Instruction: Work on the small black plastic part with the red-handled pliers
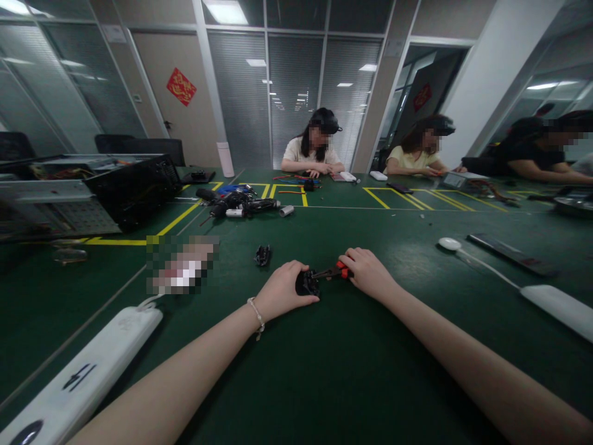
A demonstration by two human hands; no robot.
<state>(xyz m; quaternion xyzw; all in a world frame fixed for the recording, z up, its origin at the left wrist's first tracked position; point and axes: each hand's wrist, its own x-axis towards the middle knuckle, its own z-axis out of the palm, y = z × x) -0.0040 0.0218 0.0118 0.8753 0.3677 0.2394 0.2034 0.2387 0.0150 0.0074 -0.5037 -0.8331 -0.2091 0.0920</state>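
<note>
Pliers (pixel 332 272) with red handles in the right hand (pixel 368 272), fingers wrapped round the grips, nose up against a small black part (pixel 303 284); bite or mere touch there, impossible to tell. Part just above or on the green table (pixel 352 364), pinched on its left side between thumb and fingers of the left hand (pixel 282 289). Probably light, with a stiff, slightly slippery shell, prone to twist under a pull; inner bits perhaps fragile. Best held by the outer edges, clear of the pliers' nose. Another black piece (pixel 262 255) nearby, beyond the left hand.
</note>
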